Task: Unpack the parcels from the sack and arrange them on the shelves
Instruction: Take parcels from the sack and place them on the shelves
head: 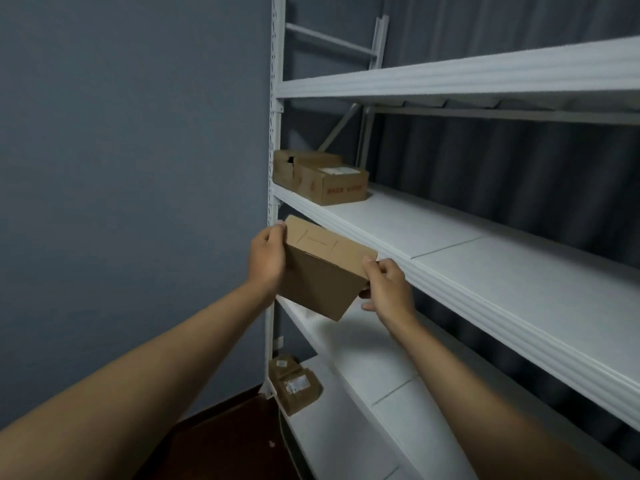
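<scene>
Below the shelf [398,233] lip, left hand [266,254] and right hand [386,285] grip tilted parcel [322,268]; could catch the edge; slip.

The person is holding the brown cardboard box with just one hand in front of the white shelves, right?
Not quite. In the head view both hands hold the brown cardboard box: the left hand and the right hand. It is in front of the white metal shelves.
</scene>
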